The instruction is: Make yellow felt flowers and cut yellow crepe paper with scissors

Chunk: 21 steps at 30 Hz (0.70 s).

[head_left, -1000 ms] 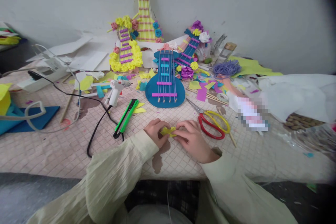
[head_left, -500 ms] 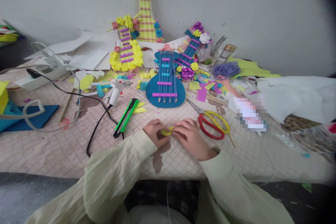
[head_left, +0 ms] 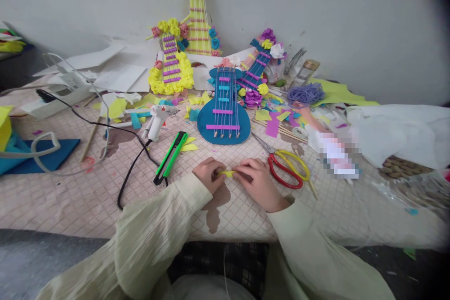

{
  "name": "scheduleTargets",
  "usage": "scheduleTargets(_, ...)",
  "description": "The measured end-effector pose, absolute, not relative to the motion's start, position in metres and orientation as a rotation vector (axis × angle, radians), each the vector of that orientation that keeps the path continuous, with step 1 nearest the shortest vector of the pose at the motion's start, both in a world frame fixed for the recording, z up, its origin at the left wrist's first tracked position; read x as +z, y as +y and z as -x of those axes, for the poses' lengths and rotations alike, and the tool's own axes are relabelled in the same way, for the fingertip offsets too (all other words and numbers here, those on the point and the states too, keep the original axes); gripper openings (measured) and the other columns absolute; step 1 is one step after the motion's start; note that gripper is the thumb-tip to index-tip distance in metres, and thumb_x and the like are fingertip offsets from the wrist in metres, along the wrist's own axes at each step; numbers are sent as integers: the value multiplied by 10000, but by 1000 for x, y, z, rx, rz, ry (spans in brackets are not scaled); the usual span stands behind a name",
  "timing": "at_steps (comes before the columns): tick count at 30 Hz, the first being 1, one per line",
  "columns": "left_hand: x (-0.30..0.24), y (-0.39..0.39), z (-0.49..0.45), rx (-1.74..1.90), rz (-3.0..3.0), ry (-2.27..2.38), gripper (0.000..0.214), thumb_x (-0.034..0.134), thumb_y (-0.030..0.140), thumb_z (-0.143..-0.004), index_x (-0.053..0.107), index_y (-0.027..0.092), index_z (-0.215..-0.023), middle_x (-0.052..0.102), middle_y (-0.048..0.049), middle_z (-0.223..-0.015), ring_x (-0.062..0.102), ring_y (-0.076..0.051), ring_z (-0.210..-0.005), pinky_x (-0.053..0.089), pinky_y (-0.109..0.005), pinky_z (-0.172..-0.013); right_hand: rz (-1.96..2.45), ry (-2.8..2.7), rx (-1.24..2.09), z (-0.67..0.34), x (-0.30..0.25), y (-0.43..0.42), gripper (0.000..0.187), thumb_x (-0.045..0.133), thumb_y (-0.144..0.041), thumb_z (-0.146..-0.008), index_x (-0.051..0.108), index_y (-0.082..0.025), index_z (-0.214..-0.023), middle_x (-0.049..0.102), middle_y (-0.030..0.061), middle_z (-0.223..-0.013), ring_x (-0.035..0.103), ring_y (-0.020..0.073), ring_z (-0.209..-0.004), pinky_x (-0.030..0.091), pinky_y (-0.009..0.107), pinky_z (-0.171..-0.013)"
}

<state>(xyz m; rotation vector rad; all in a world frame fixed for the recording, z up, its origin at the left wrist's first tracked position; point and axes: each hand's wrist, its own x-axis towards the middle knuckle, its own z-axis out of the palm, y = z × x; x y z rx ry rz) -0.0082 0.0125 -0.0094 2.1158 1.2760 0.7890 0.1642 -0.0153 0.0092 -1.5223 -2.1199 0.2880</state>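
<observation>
Both my hands rest on the table near its front edge, pinching one small yellow foam piece between them. My left hand has curled fingers on the piece's left end. My right hand grips its right end with closed fingers. Most of the piece is hidden by my fingers. A blue foam guitar with pink and cyan bars lies just beyond my hands. Red and yellow scissors lie right of my right hand. A green utility knife lies left of my left hand.
A white glue gun with a black cord lies at the left. Decorated foam guitars, one yellow and one tall, lean by the wall. Foam scraps, purple yarn, white paper and a blue sheet crowd the table.
The yellow piece shows less between my fingers and looks more tightly rolled. My hands stay together in about the same place; the view has shifted slightly.
</observation>
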Motion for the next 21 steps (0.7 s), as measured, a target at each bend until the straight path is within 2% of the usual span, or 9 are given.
scheduleTargets(5, -6, 11, 9, 765, -2138, 1233, 153, 545, 137, -652, 603, 154, -792, 508, -7, -715, 475, -100, -583, 427, -244, -574, 1512, -2067, 408, -166, 11, -15, 39, 630, -244, -730, 635, -224, -764, 625, 17, -839, 526, 203, -850, 314, 406, -827)
scheduleTargets(10, 3, 9, 8, 761, -2145, 1189, 171, 595, 168, -616, 589, 168, -787, 556, -32, -828, 530, -146, -746, 449, -290, -686, 1470, -2050, 496, -166, 14, -15, 57, 632, -171, -711, 595, -210, -730, 646, 0, -795, 551, 183, -816, 342, 371, -789)
scheduleTargets(15, 5, 13, 7, 643, -2063, 1199, 163, 594, 189, -626, 596, 174, -788, 571, 22, -619, 490, -107, -561, 426, -245, -571, 1417, -2044, 526, -166, 17, -17, 80, 612, -173, -730, 602, -218, -795, 653, -8, -799, 568, 169, -795, 350, 371, -795)
scheduleTargets(19, 3, 14, 6, 684, -1946, 1116, 250, 573, 198, -644, 601, 146, -886, 595, 6, -639, 483, -91, -514, 410, -220, -512, 1319, -2006, 574, -165, 21, -17, 155, 623, -206, -733, 605, -217, -887, 659, 14, -895, 569, 177, -882, 371, 362, -822)
scheduleTargets(21, 3, 13, 6, 705, -1949, 1090, 238, 567, 210, -648, 610, 138, -871, 603, -8, -658, 495, -96, -531, 415, -222, -520, 1311, -1999, 610, -165, 23, -15, 111, 621, -212, -735, 622, -214, -846, 666, 14, -860, 579, 178, -851, 388, 363, -807)
